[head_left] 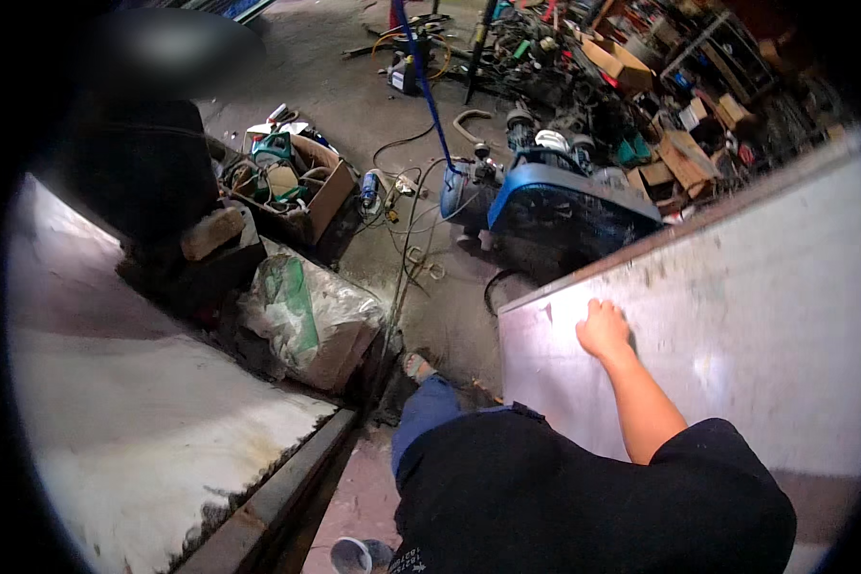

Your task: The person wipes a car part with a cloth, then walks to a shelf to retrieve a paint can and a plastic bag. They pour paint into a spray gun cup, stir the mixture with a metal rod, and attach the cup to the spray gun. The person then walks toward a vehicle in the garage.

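My right hand (603,328) rests on a pale, smooth panel (737,287), close to its near left corner. Its fingers are curled together, and whatever they may hold is hidden beneath them. The bare forearm runs back to a black sleeve. Scuffs and small dark marks show on the panel beside the hand, and a brownish strip lines its far edge. My left hand is out of the picture.
Past the panel stands a blue belt-driven compressor (574,206). Cables cross the floor near a tool-filled cardboard box (330,196) and a plastic-wrapped sack (340,335). A second pale sheet (153,402) spreads at left; a round container (354,555) sits low. Clutter fills the far right.
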Tool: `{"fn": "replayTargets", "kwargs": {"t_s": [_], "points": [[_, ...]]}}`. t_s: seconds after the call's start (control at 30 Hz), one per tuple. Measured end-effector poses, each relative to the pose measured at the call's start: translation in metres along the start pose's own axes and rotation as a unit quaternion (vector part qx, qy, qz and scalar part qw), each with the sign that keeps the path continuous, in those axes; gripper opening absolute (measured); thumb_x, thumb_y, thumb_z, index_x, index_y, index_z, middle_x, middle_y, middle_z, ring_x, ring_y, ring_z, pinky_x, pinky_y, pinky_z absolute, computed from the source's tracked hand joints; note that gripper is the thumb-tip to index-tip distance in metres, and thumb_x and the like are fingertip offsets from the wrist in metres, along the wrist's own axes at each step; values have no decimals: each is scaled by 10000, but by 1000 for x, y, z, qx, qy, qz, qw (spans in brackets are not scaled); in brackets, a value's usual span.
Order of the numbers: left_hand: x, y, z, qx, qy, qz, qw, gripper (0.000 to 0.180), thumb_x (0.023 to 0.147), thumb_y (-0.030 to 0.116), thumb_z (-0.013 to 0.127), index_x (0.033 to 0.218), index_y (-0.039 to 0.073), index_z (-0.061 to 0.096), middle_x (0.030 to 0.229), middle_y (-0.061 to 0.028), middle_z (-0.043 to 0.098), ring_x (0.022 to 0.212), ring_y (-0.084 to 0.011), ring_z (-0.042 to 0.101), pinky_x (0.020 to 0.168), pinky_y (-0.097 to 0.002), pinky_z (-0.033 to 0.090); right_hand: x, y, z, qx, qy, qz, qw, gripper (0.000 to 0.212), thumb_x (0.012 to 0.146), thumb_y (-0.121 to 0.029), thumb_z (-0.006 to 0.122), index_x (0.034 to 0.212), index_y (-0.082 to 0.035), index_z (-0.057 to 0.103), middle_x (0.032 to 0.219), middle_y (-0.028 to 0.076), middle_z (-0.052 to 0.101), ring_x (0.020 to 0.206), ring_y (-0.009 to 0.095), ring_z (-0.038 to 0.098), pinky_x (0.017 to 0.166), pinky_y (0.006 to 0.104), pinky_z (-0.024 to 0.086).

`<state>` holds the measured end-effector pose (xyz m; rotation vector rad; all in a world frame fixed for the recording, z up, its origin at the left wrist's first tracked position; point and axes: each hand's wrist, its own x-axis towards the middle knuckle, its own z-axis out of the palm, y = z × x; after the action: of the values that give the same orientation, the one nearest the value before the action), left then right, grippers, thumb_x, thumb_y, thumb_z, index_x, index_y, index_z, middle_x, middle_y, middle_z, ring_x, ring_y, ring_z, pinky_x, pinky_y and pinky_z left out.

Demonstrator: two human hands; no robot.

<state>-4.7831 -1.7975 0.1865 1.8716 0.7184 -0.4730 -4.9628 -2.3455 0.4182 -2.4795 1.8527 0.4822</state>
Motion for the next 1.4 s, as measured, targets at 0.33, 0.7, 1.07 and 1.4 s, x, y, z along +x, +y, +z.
{"fn": "replayTargets", "kwargs": {"t_s": [0.33,0.7,1.07,1.4], "points": [[-8,51,76,-21,21,-33,999,248,868,262,632,923,29,568,775,-51,566,660,-160,511,610,-313,422,93,-22,5,-102,-298,-55,947,443,769,-209,506,1121,47,584,1080,255,626,990,333,635,859,432,501],[-38,81,162,-28,95,-83,992,267,872,283,636,908,27,567,775,-55,568,675,-161,518,633,-314,426,257,-119,-15,97,-274,-154,944,410,786,-299,601,1088,-22,606,999,214,652,936,338,639,826,405,508],[-57,209,306,-70,133,-48,987,288,876,304,639,894,26,565,776,-59,569,691,-161,525,656,-315,429,402,-274,-41,188,-138,-456,859,572,808,-241,602,1301,-18,417,1237,239,470,1115,394,516,956,432,429],[57,274,405,-124,65,40,989,286,899,238,634,955,-37,582,801,-53,610,699,-125,565,643,-253,467,473,-316,-54,75,-221,-450,862,514,825,-264,558,1269,-25,459,1215,224,504,1112,376,526,951,448,428]]}}
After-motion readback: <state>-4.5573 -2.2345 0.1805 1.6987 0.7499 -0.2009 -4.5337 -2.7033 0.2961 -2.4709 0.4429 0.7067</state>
